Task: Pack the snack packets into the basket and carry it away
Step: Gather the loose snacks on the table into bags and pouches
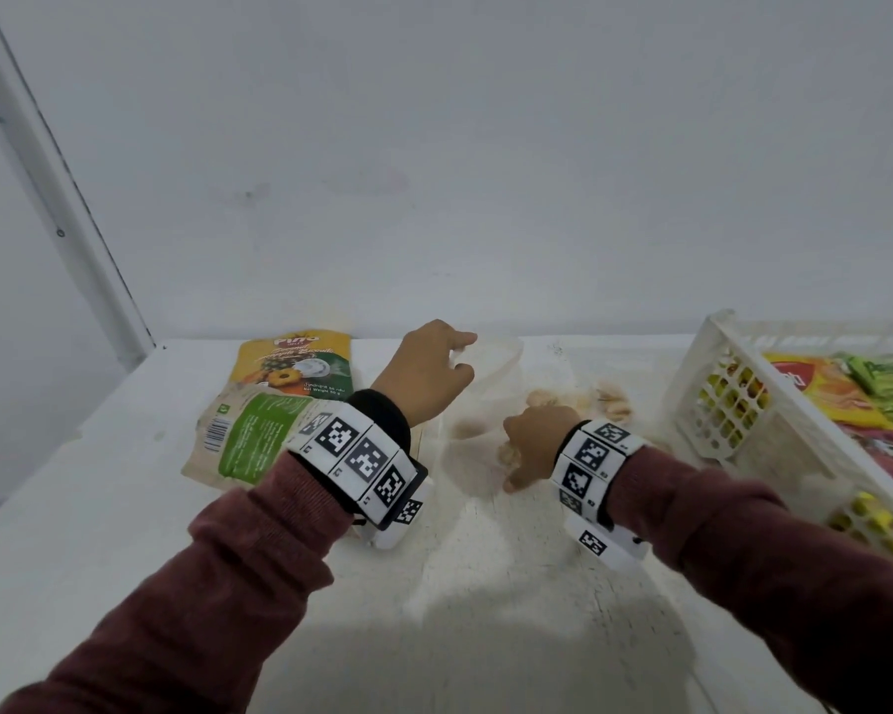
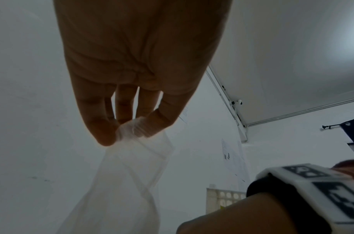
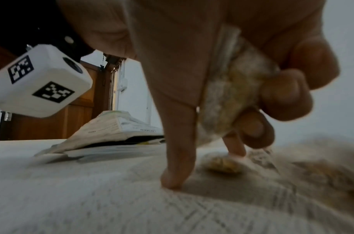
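Observation:
A clear plastic bag of pale biscuits [image 1: 491, 399] lies on the white table [image 1: 485, 559], mid-way back. My left hand [image 1: 457, 353] pinches its top edge and holds it raised; the left wrist view shows the thin bag [image 2: 129, 174] hanging from the pinching fingertips [image 2: 105, 136]. My right hand [image 1: 516, 456] grips the bag's near end, fingers curled round a bunch of it [image 3: 232, 95], thumb tip [image 3: 175, 177] on the table. The white lattice basket [image 1: 733, 404] stands at the right with several colourful packets [image 1: 846, 394] inside.
Two pineapple biscuit packets lie left of my hands: a yellow one [image 1: 292, 371] against the wall and a beige-green one [image 1: 243, 440] in front, seen edge-on as a packet [image 3: 111, 129] in the right wrist view. A white wall [image 1: 434, 172] backs the table.

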### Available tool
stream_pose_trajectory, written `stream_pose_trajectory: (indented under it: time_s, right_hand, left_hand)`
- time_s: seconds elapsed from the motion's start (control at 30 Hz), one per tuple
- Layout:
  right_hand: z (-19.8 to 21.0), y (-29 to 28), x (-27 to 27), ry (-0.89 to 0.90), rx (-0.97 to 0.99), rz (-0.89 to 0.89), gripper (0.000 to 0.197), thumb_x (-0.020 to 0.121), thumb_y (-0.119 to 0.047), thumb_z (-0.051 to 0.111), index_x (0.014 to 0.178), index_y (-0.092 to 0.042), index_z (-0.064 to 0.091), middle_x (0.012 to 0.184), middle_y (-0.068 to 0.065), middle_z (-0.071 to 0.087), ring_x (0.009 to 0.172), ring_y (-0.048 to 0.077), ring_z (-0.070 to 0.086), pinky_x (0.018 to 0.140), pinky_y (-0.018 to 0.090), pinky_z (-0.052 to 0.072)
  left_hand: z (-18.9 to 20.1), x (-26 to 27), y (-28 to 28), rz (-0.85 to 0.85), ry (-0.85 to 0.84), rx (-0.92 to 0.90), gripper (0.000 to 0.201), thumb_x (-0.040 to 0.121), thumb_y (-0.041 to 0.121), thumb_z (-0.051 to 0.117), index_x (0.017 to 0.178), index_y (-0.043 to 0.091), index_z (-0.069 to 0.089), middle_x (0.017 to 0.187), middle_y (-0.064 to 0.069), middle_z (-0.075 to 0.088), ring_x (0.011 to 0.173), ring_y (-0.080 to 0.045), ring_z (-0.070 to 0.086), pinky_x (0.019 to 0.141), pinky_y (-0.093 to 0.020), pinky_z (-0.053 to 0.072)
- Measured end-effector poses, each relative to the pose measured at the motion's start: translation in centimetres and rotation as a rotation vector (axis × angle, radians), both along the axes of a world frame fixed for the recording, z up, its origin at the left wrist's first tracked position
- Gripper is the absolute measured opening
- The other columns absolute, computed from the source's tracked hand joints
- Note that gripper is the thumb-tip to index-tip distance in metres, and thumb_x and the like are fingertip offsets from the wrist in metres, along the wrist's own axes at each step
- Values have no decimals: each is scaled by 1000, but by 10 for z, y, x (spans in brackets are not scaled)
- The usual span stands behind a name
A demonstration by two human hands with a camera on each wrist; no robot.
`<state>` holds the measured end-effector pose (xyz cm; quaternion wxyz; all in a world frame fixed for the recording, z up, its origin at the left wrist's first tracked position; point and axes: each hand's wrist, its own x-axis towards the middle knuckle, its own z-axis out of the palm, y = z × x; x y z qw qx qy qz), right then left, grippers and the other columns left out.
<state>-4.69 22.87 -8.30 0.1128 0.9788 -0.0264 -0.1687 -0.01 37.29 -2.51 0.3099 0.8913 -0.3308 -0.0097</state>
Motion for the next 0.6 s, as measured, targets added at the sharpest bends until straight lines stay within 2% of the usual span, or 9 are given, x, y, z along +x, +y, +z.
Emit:
stream_pose_trajectory:
  time_s: [0.07, 0.17, 0.27, 0.3, 0.37, 0.47, 0.5, 0.53, 0.6]
  right_hand:
    - [-2, -2, 1, -4, 18, 9, 48, 80, -45, 65, 111, -9, 53, 104, 5, 62, 85, 22, 58, 74, 31, 46]
    - [3, -4, -1, -21, 27, 39, 31, 90, -30, 53, 110, -7, 59, 101, 6, 63, 90, 24, 61, 72, 29, 45]
    - [31, -13, -12, 36, 364, 64, 28, 90, -33, 53, 84, -9, 66, 69, -5, 58, 66, 11, 56, 60, 20, 42]
    - [48, -14, -19, 54, 508, 99, 23, 89, -31, 56, 78, -13, 65, 67, -8, 59, 61, 4, 55, 60, 16, 41]
    - [81, -14, -32, 14, 786, 159, 3, 87, -21, 61, 86, -20, 63, 78, -6, 66, 66, 2, 58, 68, 14, 44]
    - [108, -18, -38, -294, 1013, 154, 11, 86, -19, 62, 92, -22, 55, 85, 3, 71, 71, 24, 61, 69, 29, 47]
    - [108, -21, -35, -432, 984, 153, 10, 86, -21, 62, 92, -22, 53, 83, 3, 71, 68, 22, 61, 68, 30, 46]
    - [106, -23, -32, -552, 906, 150, 9, 87, -22, 61, 92, -23, 53, 83, 1, 69, 67, 16, 60, 68, 28, 46]
    - [96, -28, -27, -674, 729, 139, 10, 88, -24, 59, 98, -23, 59, 91, -4, 68, 79, 14, 63, 74, 33, 48]
  left_hand:
    - [-1, -1, 0, 0, 13, 6, 43, 91, 8, 44, 133, 12, 48, 128, -8, 49, 116, -22, 48, 92, -19, 32]
    - [-2, -2, 1, -1, 20, 14, 43, 91, 7, 43, 134, 12, 47, 129, -8, 49, 115, -22, 48, 91, -18, 31]
    - [-1, -2, 2, -4, 17, 10, 45, 89, 8, 47, 133, 13, 48, 128, -8, 49, 115, -22, 49, 92, -19, 33]
    - [-1, -1, 2, -5, 18, 9, 45, 88, 8, 49, 133, 14, 49, 128, -8, 49, 114, -21, 49, 93, -20, 33]
    - [-1, 0, 2, -9, 33, -5, 45, 86, 9, 54, 131, 15, 51, 125, -6, 50, 105, -17, 51, 88, -17, 35]
    - [1, -2, 0, -15, 54, -47, 38, 84, 7, 60, 121, 11, 58, 104, 4, 53, 87, -11, 48, 65, -8, 36]
    - [2, -3, 0, -14, 58, -54, 37, 82, 6, 60, 119, 10, 59, 102, 5, 54, 85, -11, 47, 61, -12, 35]
    - [1, -4, 0, -16, 62, -57, 39, 82, 6, 60, 120, 10, 58, 106, 4, 54, 86, -11, 47, 63, -14, 34]
    - [1, -5, 0, -34, 78, -56, 45, 81, 5, 61, 125, 13, 56, 117, -1, 53, 87, -10, 48, 71, -13, 33]
